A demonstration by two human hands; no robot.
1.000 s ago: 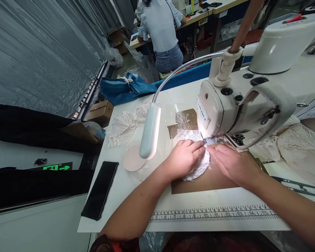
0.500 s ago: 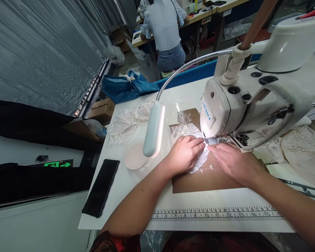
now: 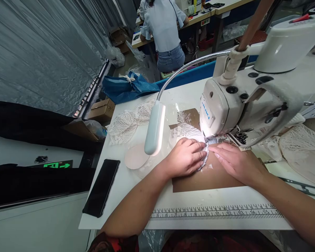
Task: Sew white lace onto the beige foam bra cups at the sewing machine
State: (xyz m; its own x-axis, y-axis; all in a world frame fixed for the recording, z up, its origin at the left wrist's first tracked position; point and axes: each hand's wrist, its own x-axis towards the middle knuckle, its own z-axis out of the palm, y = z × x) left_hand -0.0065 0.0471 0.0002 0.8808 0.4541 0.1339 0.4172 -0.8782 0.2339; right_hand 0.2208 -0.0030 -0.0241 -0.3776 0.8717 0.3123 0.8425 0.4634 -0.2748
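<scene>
So there's one white lace piece [image 3: 185, 130] here, sitting right at the needle end of the one sewing machine [image 3: 217, 105], over a brown sheet [image 3: 199, 182]. Two hands on it: left hand [image 3: 186, 157] presses flat on top, fingers slightly spread; right hand [image 3: 235, 159] lies at the edge, fingers stretched out side by side. Can't tell where the left thumb is. Also on the counter [image 3: 183, 201]: one lamp head [image 3: 154, 129], one phone [image 3: 101, 189], one beige round pad [image 3: 136, 156].
</scene>
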